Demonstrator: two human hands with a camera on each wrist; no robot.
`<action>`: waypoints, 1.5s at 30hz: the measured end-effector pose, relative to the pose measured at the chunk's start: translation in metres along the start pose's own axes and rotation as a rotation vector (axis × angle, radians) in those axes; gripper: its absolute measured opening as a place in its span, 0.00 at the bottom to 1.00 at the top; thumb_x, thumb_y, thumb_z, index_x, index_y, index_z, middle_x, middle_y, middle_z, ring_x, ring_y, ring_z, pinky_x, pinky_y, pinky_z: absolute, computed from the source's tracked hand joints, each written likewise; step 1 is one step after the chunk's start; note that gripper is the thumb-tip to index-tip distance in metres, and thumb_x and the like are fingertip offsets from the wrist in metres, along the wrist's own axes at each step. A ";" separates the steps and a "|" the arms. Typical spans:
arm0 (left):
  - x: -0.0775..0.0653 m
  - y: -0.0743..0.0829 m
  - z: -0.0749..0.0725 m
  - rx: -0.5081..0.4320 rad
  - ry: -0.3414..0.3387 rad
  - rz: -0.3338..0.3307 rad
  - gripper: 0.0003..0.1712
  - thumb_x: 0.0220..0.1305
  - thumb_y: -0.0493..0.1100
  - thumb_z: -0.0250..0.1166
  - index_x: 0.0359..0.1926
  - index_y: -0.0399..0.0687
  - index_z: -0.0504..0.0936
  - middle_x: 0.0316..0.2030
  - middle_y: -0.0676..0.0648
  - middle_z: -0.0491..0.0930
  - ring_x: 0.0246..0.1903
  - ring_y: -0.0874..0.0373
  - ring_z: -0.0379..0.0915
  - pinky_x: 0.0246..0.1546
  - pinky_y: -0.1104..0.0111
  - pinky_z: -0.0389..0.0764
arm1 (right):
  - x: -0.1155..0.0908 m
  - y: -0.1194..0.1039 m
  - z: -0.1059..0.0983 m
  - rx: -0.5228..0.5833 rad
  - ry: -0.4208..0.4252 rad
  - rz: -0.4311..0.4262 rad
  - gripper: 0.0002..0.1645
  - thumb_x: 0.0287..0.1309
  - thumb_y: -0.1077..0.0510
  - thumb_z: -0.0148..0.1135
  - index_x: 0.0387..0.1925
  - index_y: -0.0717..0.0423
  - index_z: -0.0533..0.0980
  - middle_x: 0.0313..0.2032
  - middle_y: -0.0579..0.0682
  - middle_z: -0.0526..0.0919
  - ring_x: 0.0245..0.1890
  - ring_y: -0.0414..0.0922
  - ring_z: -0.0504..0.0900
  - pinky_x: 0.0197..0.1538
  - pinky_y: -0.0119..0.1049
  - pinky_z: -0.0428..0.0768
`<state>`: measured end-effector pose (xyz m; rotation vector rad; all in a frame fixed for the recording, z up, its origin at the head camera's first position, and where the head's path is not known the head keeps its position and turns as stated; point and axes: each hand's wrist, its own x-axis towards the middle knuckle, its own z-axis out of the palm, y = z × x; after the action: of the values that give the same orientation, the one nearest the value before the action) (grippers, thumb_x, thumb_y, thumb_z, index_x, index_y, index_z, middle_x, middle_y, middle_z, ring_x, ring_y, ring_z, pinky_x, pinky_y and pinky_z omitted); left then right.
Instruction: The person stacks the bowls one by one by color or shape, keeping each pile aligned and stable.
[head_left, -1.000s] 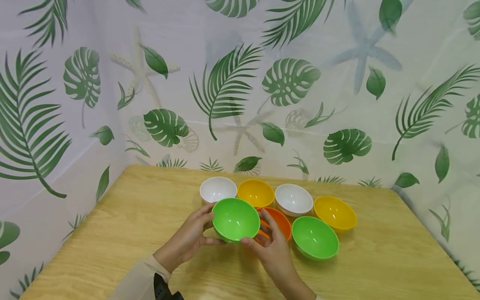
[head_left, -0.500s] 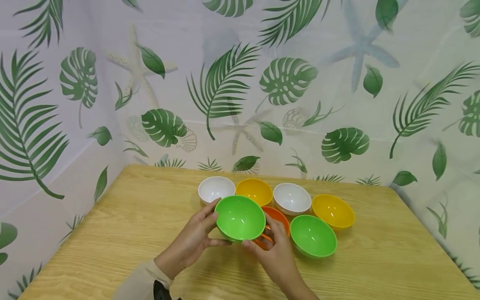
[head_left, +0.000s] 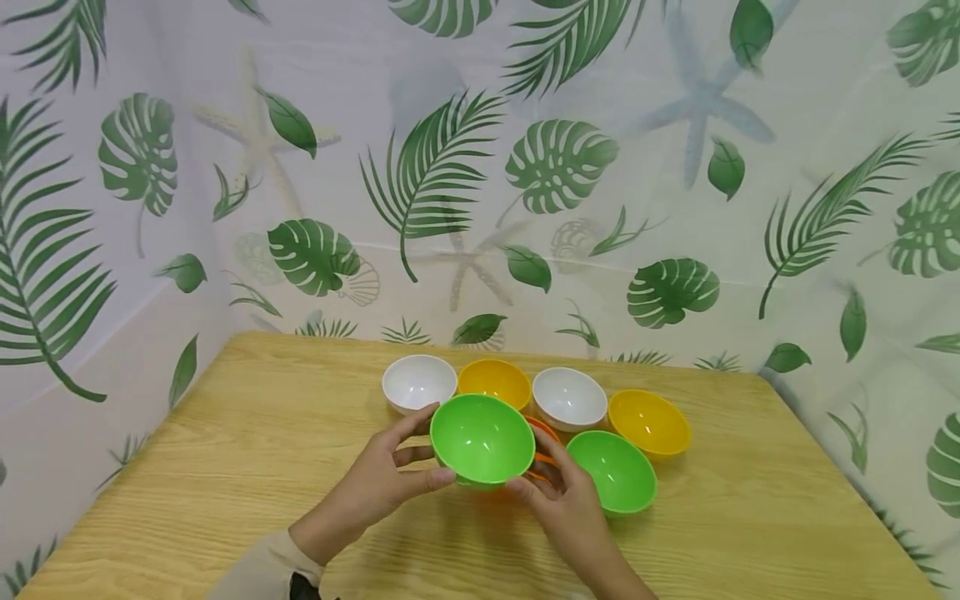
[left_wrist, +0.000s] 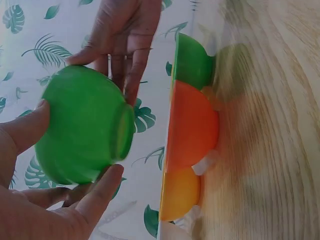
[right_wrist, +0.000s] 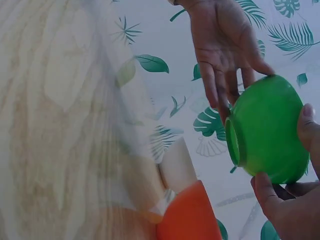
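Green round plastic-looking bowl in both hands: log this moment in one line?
Left hand: grips; right hand: grips; held: green bowl, clear of wood-grain tabletop; nearby: orange round plastic-looking bowl

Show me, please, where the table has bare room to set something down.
Bare table lies between the left white bowl and the table's left edge, and between the right yellow bowl and the table's right edge. The middle is crowded: bowls stand close together, and the left hand and right hand hold a raised green bowl there.
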<state>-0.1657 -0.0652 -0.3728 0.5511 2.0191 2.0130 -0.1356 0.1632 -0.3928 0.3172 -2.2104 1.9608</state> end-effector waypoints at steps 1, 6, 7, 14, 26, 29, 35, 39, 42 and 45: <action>0.001 -0.001 0.001 -0.001 -0.011 0.005 0.47 0.53 0.42 0.70 0.71 0.46 0.55 0.57 0.39 0.63 0.51 0.48 0.69 0.46 0.62 0.76 | 0.000 0.000 -0.004 -0.014 -0.005 -0.006 0.38 0.50 0.64 0.65 0.64 0.61 0.63 0.59 0.58 0.68 0.51 0.48 0.74 0.50 0.35 0.74; 0.004 -0.004 0.010 0.020 -0.049 0.060 0.46 0.53 0.43 0.69 0.70 0.48 0.57 0.57 0.40 0.63 0.51 0.48 0.69 0.47 0.62 0.75 | -0.003 -0.002 -0.019 -0.063 -0.043 -0.011 0.36 0.54 0.65 0.62 0.65 0.60 0.62 0.60 0.57 0.68 0.51 0.47 0.74 0.50 0.35 0.74; 0.004 -0.004 0.011 0.027 -0.046 0.071 0.45 0.52 0.43 0.69 0.70 0.48 0.58 0.57 0.40 0.63 0.51 0.48 0.68 0.47 0.63 0.75 | -0.004 -0.002 -0.020 -0.059 -0.053 -0.006 0.37 0.54 0.65 0.63 0.65 0.60 0.62 0.60 0.57 0.68 0.51 0.47 0.74 0.50 0.35 0.74; 0.001 -0.005 0.015 0.029 -0.029 0.101 0.42 0.49 0.43 0.72 0.64 0.41 0.64 0.60 0.41 0.63 0.56 0.47 0.65 0.48 0.62 0.74 | -0.008 -0.003 -0.020 0.050 -0.069 0.072 0.42 0.49 0.65 0.66 0.65 0.60 0.60 0.62 0.59 0.63 0.52 0.44 0.74 0.49 0.37 0.75; 0.009 -0.006 0.021 0.049 -0.104 0.071 0.53 0.45 0.44 0.74 0.70 0.42 0.54 0.52 0.40 0.69 0.51 0.50 0.70 0.44 0.63 0.77 | -0.020 -0.004 -0.039 0.009 -0.065 0.138 0.42 0.46 0.68 0.67 0.65 0.60 0.62 0.60 0.57 0.66 0.48 0.45 0.75 0.46 0.38 0.77; 0.009 -0.007 0.023 0.062 -0.145 0.059 0.54 0.46 0.43 0.73 0.71 0.42 0.54 0.52 0.40 0.68 0.49 0.50 0.70 0.44 0.63 0.77 | -0.024 -0.004 -0.043 -0.009 -0.066 0.153 0.42 0.46 0.67 0.67 0.64 0.61 0.62 0.59 0.59 0.68 0.47 0.46 0.77 0.45 0.38 0.78; 0.010 -0.009 0.026 0.066 -0.211 0.064 0.44 0.47 0.40 0.72 0.66 0.41 0.63 0.58 0.43 0.67 0.49 0.51 0.70 0.44 0.62 0.77 | -0.031 -0.001 -0.049 -0.020 -0.049 0.178 0.42 0.43 0.68 0.68 0.63 0.60 0.64 0.59 0.57 0.67 0.47 0.44 0.77 0.43 0.39 0.79; 0.010 -0.008 0.026 0.075 -0.235 0.087 0.41 0.49 0.40 0.71 0.65 0.42 0.65 0.58 0.43 0.67 0.49 0.51 0.71 0.44 0.62 0.77 | -0.033 0.001 -0.054 0.000 -0.088 0.140 0.41 0.46 0.69 0.66 0.64 0.63 0.62 0.58 0.62 0.66 0.47 0.45 0.77 0.43 0.40 0.79; 0.010 -0.008 0.027 0.084 -0.239 0.100 0.40 0.48 0.39 0.72 0.63 0.41 0.66 0.57 0.44 0.69 0.51 0.52 0.69 0.45 0.63 0.77 | -0.035 0.002 -0.057 0.023 -0.116 0.130 0.41 0.47 0.69 0.66 0.64 0.65 0.61 0.58 0.63 0.65 0.48 0.46 0.77 0.45 0.41 0.78; 0.009 -0.010 0.029 0.074 -0.243 0.113 0.39 0.46 0.37 0.72 0.61 0.38 0.67 0.56 0.43 0.70 0.52 0.52 0.69 0.46 0.63 0.76 | -0.037 0.001 -0.058 0.035 -0.125 0.160 0.44 0.47 0.68 0.66 0.65 0.66 0.59 0.60 0.63 0.62 0.49 0.47 0.76 0.45 0.42 0.78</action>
<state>-0.1624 -0.0353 -0.3821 0.8974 1.9600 1.8338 -0.1012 0.2227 -0.3970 0.2825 -2.3476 2.1173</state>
